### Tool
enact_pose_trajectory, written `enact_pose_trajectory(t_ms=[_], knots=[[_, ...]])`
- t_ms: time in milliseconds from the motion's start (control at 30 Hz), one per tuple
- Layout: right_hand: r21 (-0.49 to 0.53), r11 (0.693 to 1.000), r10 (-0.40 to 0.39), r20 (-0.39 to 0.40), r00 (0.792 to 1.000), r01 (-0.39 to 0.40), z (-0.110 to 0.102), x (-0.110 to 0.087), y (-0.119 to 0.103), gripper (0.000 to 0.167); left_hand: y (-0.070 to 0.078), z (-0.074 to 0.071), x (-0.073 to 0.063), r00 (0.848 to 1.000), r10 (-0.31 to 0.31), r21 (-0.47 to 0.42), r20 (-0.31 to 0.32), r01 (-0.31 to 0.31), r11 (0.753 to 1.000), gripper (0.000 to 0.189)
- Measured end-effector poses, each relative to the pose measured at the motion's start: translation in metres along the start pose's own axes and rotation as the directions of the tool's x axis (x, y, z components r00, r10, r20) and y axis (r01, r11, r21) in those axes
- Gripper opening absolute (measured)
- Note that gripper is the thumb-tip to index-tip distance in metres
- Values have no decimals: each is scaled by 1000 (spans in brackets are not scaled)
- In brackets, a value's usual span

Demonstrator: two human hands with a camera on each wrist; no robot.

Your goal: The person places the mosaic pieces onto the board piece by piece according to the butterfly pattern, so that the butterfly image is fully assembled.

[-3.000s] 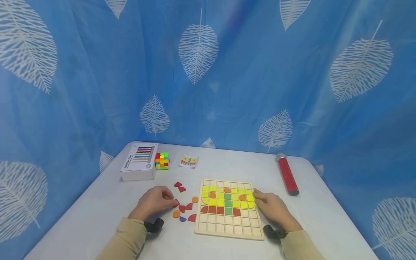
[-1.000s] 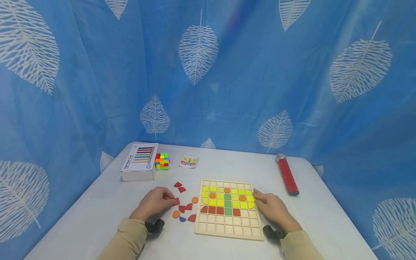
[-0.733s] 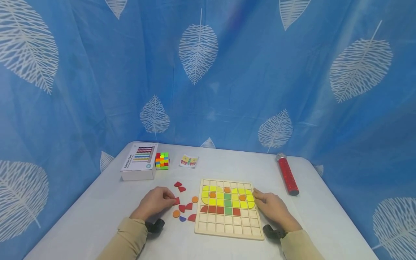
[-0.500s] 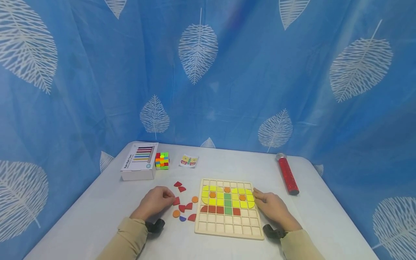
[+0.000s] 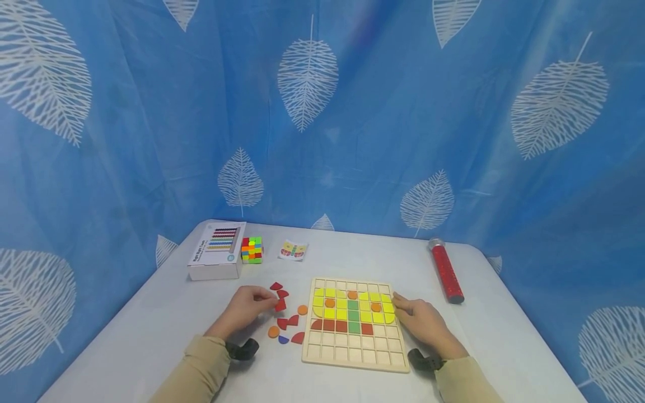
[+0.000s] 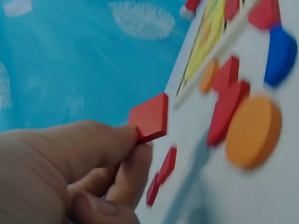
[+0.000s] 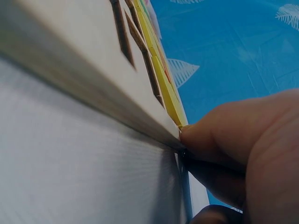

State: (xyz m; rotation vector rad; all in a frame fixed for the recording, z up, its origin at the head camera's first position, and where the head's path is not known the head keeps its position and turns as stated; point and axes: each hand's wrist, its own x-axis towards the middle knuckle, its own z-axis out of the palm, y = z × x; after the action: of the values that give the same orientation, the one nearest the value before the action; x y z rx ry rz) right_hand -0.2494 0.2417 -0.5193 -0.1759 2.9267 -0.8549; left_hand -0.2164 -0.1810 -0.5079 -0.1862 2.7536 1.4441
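Note:
My left hand [image 5: 247, 308] pinches a red square tile [image 6: 152, 117] between thumb and fingertips, lifted off the table in the left wrist view. Under and around it lie loose red quarter-round tiles [image 5: 298, 337], orange discs [image 5: 273, 332] and a blue half-round tile [image 5: 284, 339]. To the right is a wooden grid board [image 5: 347, 354], its upper cells filled with yellow, green, orange and red tiles. My right hand [image 5: 423, 322] holds that board's right edge; the right wrist view has the thumb against the rim, with the other fingers partly hidden.
At the back left stand a white box [image 5: 214, 270] and a colourful puzzle cube [image 5: 252, 250]. A small picture card [image 5: 293, 251] lies behind the board. A red glittery tube [image 5: 446, 274] with a silver end lies at the right. Blue leaf-print curtains surround the table.
The red square tile has been turned in my left fingers, then carried slightly right and away from me. My right hand and the board have stayed in place.

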Motion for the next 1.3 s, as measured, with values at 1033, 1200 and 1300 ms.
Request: enact_pose_trajectory(t_ms=[1033,1200,1300], knots=[[26,999,-33,-12,999,34,0,-2,-2,46,127,160,-14,922,277,64,271,-304,950,11],[24,999,-28,-17,999,28,0,-2,0,46,128,164,-15,916,296,97,270,-332,938,14],[21,999,-23,-23,999,24,-1,-3,1,46,128,167,-16,910,311,118,274,-353,928,15]])
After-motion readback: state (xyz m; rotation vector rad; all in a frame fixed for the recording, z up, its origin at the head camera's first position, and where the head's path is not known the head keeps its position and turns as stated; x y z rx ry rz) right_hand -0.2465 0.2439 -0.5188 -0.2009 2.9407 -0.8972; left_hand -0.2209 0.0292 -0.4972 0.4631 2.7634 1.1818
